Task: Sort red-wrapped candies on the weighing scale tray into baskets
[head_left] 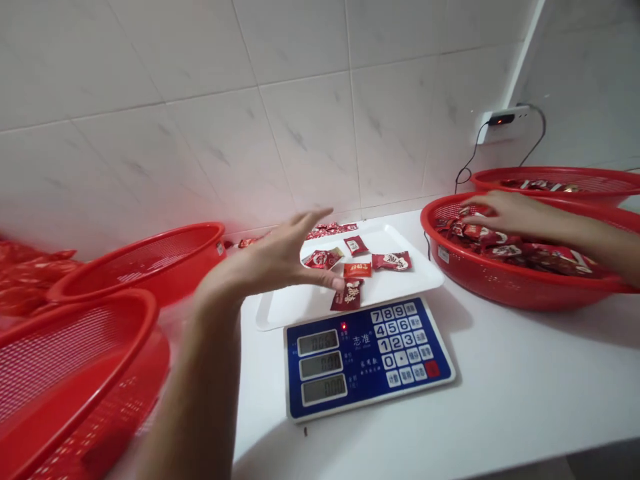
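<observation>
While the head view shows at least five wrapped sweets (391,261) on the white tray (395,287) of the scale (363,360), many more fill the red basket (520,293) at right, so only a small share seems set out. The left hand (273,257) spreads its fingers apart over the tray, thumb tip at the front sweet (350,298), contact unclear; the right hand (505,212) reaches over the basket's heaped sweets (505,251), and whether its fingers grip one I cannot tell

the left hand (280,257) and the right hand (507,212) are bare, and so are the left forearm (203,373) and the right forearm (585,233). the left thumb (323,277) is slim with a rounded tip; the left forearm broadens away from the wrist (223,287).
</observation>
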`<state>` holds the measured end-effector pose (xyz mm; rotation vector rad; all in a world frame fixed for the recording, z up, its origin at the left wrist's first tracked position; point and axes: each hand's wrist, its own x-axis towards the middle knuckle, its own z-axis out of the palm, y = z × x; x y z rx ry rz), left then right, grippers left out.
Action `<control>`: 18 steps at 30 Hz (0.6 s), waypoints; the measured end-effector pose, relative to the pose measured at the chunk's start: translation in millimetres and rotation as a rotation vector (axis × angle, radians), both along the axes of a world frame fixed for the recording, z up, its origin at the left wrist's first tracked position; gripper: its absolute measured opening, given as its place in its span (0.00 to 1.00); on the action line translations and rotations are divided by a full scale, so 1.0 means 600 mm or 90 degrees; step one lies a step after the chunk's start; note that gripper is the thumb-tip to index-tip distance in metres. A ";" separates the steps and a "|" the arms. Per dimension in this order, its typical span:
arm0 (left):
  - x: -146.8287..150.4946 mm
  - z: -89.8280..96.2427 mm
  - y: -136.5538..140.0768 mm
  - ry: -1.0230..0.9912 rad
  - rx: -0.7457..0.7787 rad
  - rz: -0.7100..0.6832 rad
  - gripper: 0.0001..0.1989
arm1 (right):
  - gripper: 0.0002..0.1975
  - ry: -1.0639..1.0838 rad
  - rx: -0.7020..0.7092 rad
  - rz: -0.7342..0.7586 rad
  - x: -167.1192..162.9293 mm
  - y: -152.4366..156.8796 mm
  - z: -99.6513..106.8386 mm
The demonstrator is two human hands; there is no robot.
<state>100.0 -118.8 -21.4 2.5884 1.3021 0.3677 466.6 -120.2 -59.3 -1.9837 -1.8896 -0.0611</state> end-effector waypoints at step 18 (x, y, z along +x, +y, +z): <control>0.090 -0.108 0.087 -0.112 -0.107 -0.100 0.54 | 0.12 0.152 -0.296 0.477 -0.207 0.090 -0.009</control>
